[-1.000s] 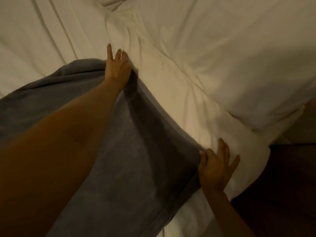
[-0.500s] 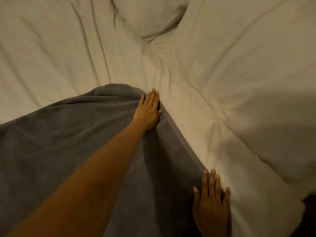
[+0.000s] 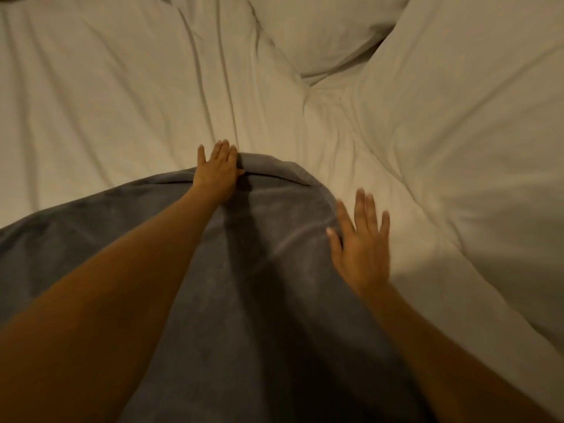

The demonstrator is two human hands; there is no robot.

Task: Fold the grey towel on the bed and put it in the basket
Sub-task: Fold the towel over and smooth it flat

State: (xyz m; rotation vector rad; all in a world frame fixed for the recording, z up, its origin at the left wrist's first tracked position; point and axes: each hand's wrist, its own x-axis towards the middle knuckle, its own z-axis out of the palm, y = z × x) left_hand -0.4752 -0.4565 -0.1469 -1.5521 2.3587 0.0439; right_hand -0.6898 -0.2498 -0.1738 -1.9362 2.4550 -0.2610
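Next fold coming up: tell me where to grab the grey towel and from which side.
Pinch the far edge of the soft grey terry towel, where a doubled hem lies beside the flat left hand. Come from the far side, sliding fingers under it; the open right hand could take the right corner likewise.

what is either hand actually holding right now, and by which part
Nothing is held. The left hand lies flat with straight fingers on the far edge of the grey towel; the right hand, fingers spread and blurred, is at its right edge.
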